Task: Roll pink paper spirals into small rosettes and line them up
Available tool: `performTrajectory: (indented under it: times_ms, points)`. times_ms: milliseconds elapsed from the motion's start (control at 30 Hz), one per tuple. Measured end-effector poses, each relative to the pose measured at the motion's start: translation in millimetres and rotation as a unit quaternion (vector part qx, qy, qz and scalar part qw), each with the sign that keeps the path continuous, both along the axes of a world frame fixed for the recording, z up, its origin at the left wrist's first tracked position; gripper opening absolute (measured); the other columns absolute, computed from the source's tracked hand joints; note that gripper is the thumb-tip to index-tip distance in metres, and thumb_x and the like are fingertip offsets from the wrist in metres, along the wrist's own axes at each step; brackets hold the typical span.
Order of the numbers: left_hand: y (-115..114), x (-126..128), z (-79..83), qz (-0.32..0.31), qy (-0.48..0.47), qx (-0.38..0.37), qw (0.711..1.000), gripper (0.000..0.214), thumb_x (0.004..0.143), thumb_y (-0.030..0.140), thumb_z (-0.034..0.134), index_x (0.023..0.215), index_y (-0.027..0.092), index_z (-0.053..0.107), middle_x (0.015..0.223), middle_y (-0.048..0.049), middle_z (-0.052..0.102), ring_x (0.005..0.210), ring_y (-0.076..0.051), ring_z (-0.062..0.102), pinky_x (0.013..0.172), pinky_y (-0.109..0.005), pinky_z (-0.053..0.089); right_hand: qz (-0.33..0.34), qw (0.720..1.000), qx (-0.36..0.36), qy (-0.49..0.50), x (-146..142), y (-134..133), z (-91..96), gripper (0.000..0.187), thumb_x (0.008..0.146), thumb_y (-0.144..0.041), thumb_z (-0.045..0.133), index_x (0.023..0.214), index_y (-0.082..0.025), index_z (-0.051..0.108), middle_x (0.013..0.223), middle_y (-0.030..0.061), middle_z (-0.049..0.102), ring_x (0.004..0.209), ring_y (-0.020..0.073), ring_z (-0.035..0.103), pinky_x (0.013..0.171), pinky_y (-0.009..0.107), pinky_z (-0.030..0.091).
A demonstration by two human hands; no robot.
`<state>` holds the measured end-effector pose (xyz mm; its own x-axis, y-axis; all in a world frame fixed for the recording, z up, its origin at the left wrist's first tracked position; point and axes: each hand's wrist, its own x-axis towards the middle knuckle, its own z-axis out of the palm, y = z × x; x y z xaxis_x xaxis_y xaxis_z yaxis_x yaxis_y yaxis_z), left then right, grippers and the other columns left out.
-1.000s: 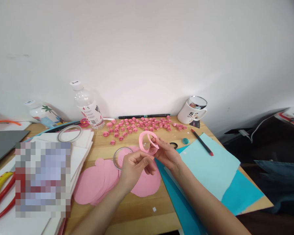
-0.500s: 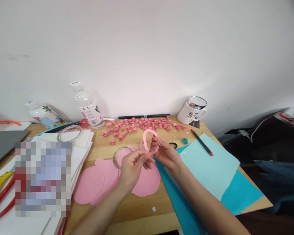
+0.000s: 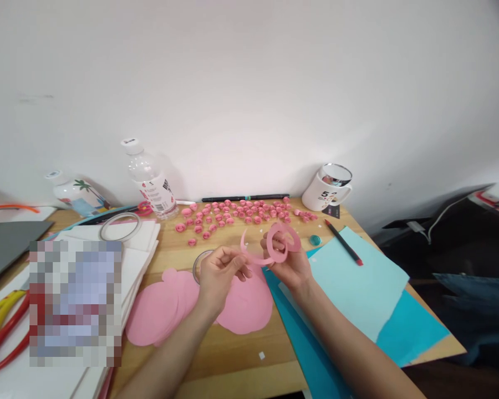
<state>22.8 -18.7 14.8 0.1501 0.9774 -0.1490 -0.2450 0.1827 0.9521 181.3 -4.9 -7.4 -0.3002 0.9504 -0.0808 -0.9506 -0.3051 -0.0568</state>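
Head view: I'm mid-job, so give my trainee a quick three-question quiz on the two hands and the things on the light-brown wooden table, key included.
1. What spans from the left hand to the right hand?
a) a blue cloth ribbon
b) a curling pink paper strip
c) a white plastic cable

2. True or false: the slim black writing tool with red ends lies partly over the light-blue paper sheet.

3. Fill the gap: most of the small rolled pink paper pieces lie between the clear plastic bottle with a white cap and the white, silver-rimmed ____.

Key: 1. b; 2. true; 3. mug.
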Motion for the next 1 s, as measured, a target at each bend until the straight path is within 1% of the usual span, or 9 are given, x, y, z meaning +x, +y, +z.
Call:
performTrajectory:
  times_ms: [100,200,267,333,433,567,733,833,1000]
  points:
    - [0,0,-1.1,0.001,-0.003,0.003,1.0,0.017,0.075,0.029,0.06,0.069,0.015,0.051,0.057,-0.0013,0.064,0.046,-0.013,0.058,0.048,-0.025,0.045,0.01,1.0,0.003,-0.001,2,-2,-0.5,0.013,0.076,-0.009,0.058,0.08,-0.019,0.05,0.059,-0.0077,0.048,0.049,0.0037,0.043,0.043,0.01,0.04]
    - [0,0,-3.8,0.0,0.005,0.014,1.0,0.021,0.078,0.033,0.056,0.069,0.015,0.052,0.059,-0.0028,0.065,0.05,-0.014,0.059,0.053,-0.026,0.047,0.023,1.0,0.001,-0.004,3,-3,-2.3,0.015,0.076,-0.01,0.059,0.085,-0.019,0.052,0.059,-0.0083,0.047,0.047,0.0033,0.041,0.039,0.01,0.036]
    - [0,0,-5.6,0.011,0.027,0.032,0.999,0.024,0.079,0.035,0.055,0.067,0.014,0.054,0.063,-0.0044,0.066,0.057,-0.014,0.061,0.06,-0.027,0.048,0.028,1.0,0.0,-0.002,2,-3,-2.4,0.013,0.077,-0.01,0.059,0.082,-0.019,0.051,0.059,-0.0083,0.046,0.046,0.0031,0.041,0.036,0.009,0.033]
    - [1,-1,-6.3,0.024,0.056,0.051,0.997,0.024,0.078,0.035,0.055,0.066,0.014,0.058,0.067,-0.0054,0.068,0.064,-0.014,0.062,0.067,-0.026,0.048,0.033,0.999,-0.002,0.0,0,-3,-1.4,0.012,0.079,-0.011,0.058,0.075,-0.018,0.049,0.057,-0.0076,0.044,0.046,0.003,0.04,0.033,0.009,0.029]
    - [1,-1,-5.2,0.025,0.071,0.061,0.995,0.018,0.073,0.031,0.062,0.065,0.014,0.063,0.067,-0.0041,0.067,0.065,-0.014,0.062,0.068,-0.025,0.048,0.041,0.999,-0.01,-0.009,-3,-2,-0.3,0.02,0.08,-0.012,0.058,0.065,-0.017,0.046,0.056,-0.0066,0.042,0.045,0.0029,0.038,0.031,0.009,0.026]
    - [1,0,-2.5,0.02,0.039,0.047,0.998,0.012,0.061,0.024,0.071,0.059,0.014,0.064,0.064,-0.0025,0.066,0.061,-0.013,0.06,0.064,-0.024,0.048,0.033,0.999,-0.024,-0.026,-5,-2,-2.8,0.017,0.078,-0.014,0.062,0.066,-0.016,0.048,0.056,-0.0064,0.042,0.045,0.0032,0.039,0.031,0.009,0.027]
    - [1,0,-2.8,0.02,-0.005,0.021,1.0,0.015,0.054,0.019,0.076,0.056,0.014,0.062,0.065,-0.0021,0.066,0.061,-0.012,0.06,0.062,-0.024,0.048,0.028,0.997,-0.005,-0.067,-6,-2,-6.7,0.01,0.077,-0.016,0.062,0.07,-0.015,0.055,0.054,-0.0063,0.039,0.046,0.0034,0.04,0.034,0.007,0.033]
    - [2,0,-4.4,0.021,-0.034,-0.015,0.999,0.019,0.051,0.017,0.078,0.063,0.014,0.063,0.067,-0.0012,0.067,0.062,-0.012,0.061,0.063,-0.024,0.049,0.022,0.996,-0.003,-0.085,-5,-1,-8.1,0.004,0.077,-0.018,0.061,0.074,-0.015,0.059,0.054,-0.0058,0.04,0.047,0.0038,0.04,0.035,0.007,0.034]
    - [3,0,-6.1,0.003,-0.059,-0.041,0.997,0.027,0.055,0.017,0.078,0.079,0.013,0.066,0.079,-0.0045,0.071,0.071,-0.014,0.064,0.07,-0.026,0.051,0.021,0.996,-0.043,-0.082,-4,0,-10.2,0.007,0.081,-0.016,0.053,0.077,-0.016,0.059,0.054,-0.0055,0.039,0.045,0.0044,0.039,0.033,0.008,0.034]
